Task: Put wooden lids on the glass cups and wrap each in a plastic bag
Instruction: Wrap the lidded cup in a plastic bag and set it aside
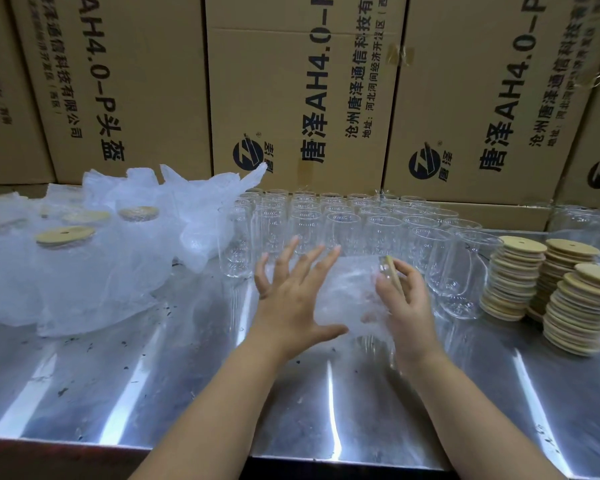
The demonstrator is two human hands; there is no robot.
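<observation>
A person is working at a shiny steel worktop (222, 393), seen from above, both bare forearms reaching in from the bottom of the frame.

At the centre, the right hand (407, 306) is grasping the end of a clear glass cup (357, 278), its fingers curling round a round pale wooden lid (394, 277) that is showing edge-on. The cup is lying tilted inside a thin clear plastic bag (343, 299), blurred and hard to make out. The left hand (291, 299) is released, its fingers spreading straight and wide at the bag's left side; whether it is touching the film cannot be told.

The step in hand looks like wrapping this lidded cup. To do it well, the right hand should be pinning the wooden lid against the rim so it is not slipping, while the flat left palm is smoothing the film round the glass and pressing out air before the loose end is being folded under.

Rows of bare clear glass cups (340, 223) are standing just behind the hands, so wide sweeps risk knocking them. Stacks of wooden lids (568, 299) are sitting at the right edge. Wrapped lidded cups (66, 265) are gathering at the left. Brown printed cardboard boxes (291, 98) are filling the top of the frame.
</observation>
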